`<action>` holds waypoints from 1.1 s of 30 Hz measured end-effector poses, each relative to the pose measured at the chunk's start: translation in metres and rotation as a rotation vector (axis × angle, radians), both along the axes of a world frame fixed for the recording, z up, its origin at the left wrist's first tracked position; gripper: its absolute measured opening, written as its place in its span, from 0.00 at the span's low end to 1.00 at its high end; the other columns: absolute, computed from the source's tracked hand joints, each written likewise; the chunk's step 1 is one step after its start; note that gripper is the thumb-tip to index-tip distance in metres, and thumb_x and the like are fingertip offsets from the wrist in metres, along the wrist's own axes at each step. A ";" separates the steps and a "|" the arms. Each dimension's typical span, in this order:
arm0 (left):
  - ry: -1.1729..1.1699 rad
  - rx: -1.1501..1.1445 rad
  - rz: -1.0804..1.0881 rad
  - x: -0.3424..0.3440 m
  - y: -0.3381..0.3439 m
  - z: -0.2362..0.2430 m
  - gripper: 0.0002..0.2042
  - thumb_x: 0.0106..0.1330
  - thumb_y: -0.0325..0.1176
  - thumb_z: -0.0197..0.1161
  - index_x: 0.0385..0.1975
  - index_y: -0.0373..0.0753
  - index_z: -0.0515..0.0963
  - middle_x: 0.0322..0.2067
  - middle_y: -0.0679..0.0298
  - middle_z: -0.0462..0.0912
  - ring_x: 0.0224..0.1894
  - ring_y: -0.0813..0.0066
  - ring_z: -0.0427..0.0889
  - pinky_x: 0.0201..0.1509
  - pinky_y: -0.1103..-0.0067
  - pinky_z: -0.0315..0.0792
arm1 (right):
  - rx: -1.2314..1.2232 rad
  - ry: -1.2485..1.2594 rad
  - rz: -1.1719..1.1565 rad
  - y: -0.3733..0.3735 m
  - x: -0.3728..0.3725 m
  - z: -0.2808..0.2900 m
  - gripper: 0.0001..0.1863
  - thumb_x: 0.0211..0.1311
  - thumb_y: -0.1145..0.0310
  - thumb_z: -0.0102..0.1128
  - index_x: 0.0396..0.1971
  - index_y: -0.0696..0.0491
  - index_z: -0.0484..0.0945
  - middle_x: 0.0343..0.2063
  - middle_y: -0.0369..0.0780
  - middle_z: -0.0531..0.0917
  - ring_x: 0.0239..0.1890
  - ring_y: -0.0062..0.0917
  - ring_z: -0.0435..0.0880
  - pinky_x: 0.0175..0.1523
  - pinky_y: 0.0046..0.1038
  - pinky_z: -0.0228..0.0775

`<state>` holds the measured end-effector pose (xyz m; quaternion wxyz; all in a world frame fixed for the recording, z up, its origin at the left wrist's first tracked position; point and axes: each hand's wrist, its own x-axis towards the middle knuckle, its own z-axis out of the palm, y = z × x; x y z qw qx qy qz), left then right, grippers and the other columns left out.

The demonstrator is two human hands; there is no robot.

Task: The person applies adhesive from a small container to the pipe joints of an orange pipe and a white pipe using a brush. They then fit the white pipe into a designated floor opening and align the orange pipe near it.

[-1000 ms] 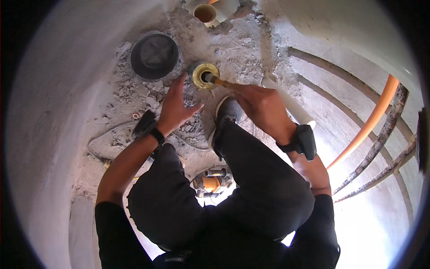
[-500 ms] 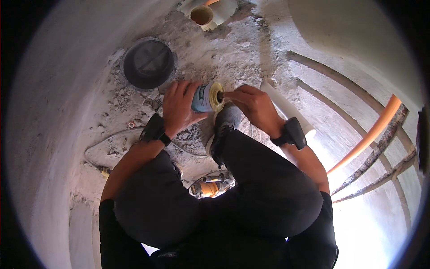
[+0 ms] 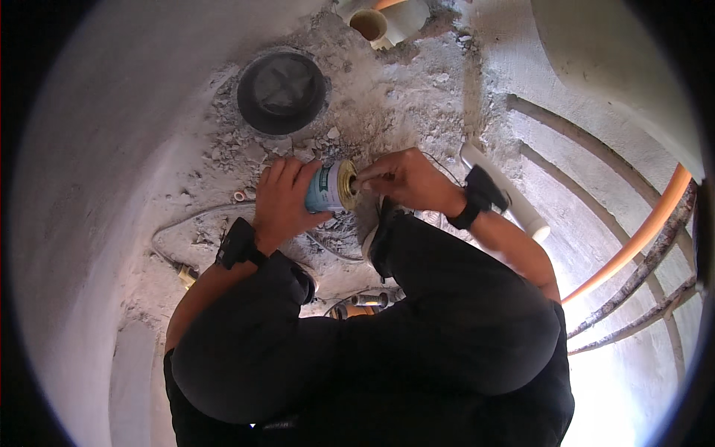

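Observation:
My left hand (image 3: pixel 281 195) grips a blue-and-white can (image 3: pixel 325 186), tipped on its side with its yellow-rimmed opening facing right. My right hand (image 3: pixel 413 179) pinches the handle of a brush (image 3: pixel 363 181), whose end is inside the can's opening; the bristles are hidden. Just below the can is one of my shoes, mostly behind my leg. A dark round basin (image 3: pixel 281 93) sits in the rubble above the can.
A white pipe (image 3: pixel 503 194) lies right of my right arm. Pipe openings (image 3: pixel 367 26) show at the top. An orange conduit (image 3: pixel 633 246) runs along the right wall. A yellow power tool (image 3: pixel 357 307) and a cable (image 3: pixel 194 213) lie on the debris-strewn floor.
A second ago my left hand was open beside the upright can; it took hold and tipped it rightward, and has since shifted down with it. My right hand followed, keeping the brush in the opening.

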<state>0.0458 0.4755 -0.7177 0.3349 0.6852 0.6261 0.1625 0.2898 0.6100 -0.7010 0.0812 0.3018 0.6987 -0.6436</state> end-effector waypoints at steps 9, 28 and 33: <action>0.105 -0.002 0.077 -0.019 -0.006 0.004 0.43 0.30 0.43 0.80 0.55 0.42 0.74 0.43 0.61 0.72 0.50 0.58 0.71 0.52 0.64 0.67 | 0.650 0.193 0.119 -0.008 -0.027 0.002 0.14 0.52 0.75 0.64 0.41 0.56 0.84 0.28 0.42 0.83 0.35 0.39 0.85 0.35 0.34 0.78; 0.024 0.027 0.122 -0.036 -0.008 0.010 0.39 0.34 0.43 0.79 0.52 0.37 0.76 0.41 0.57 0.76 0.46 0.54 0.74 0.54 0.63 0.68 | 0.749 0.247 0.130 -0.013 -0.056 0.017 0.09 0.56 0.74 0.63 0.37 0.57 0.85 0.28 0.44 0.82 0.35 0.39 0.85 0.43 0.38 0.77; 0.088 -0.005 0.154 -0.045 -0.009 0.007 0.38 0.34 0.44 0.78 0.52 0.39 0.76 0.41 0.57 0.75 0.48 0.54 0.73 0.54 0.62 0.67 | 0.384 0.091 -0.061 0.004 -0.048 0.026 0.11 0.59 0.72 0.64 0.42 0.57 0.85 0.32 0.45 0.85 0.35 0.33 0.86 0.41 0.33 0.78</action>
